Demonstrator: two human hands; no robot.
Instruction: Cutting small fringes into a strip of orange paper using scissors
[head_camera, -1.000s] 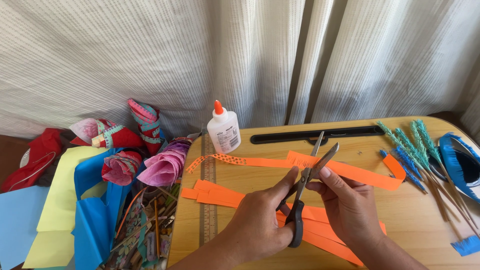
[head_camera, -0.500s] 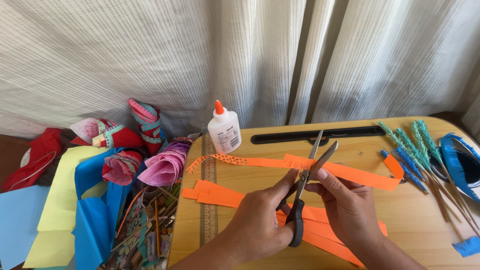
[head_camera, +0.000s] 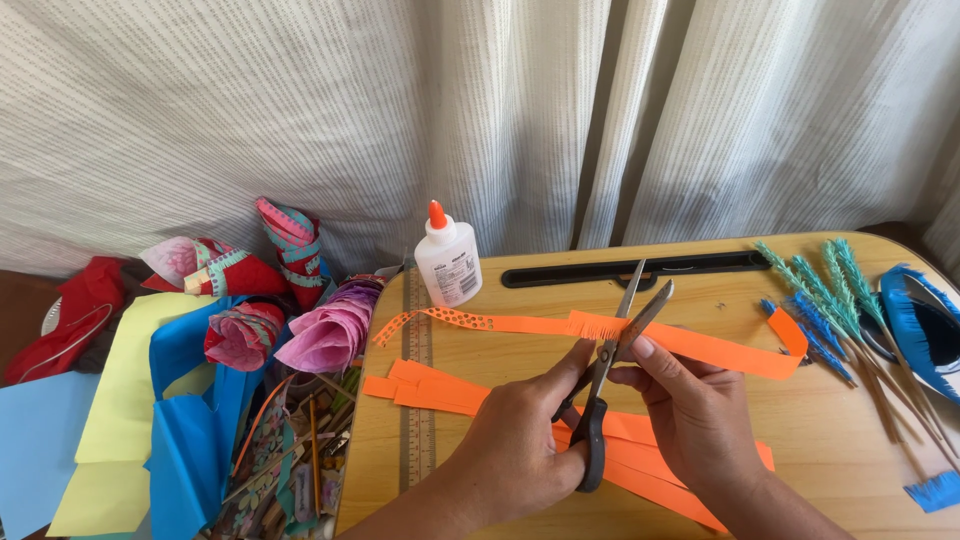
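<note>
Head view, my left hand (head_camera: 520, 450) clenched on scissors (head_camera: 605, 385), blades parted over orange strip (head_camera: 700, 345); right hand (head_camera: 695, 420) pinching that strip; glue bottle (head_camera: 447, 258) behind

This looks like a home craft corner: a small wooden surface (head_camera: 870, 440) with rounded corners stands right against a pale striped curtain (head_camera: 300, 110) that lets daylight through. A white glue bottle with an orange cap (head_camera: 447, 259), a ruler (head_camera: 417, 400) and cut orange paper strips (head_camera: 450, 388) lie on it. Beside it, loose sheets of blue and yellow paper (head_camera: 120, 420) and rolled patterned paper cones (head_camera: 290, 290) sit heaped in an untidy pile.
</note>
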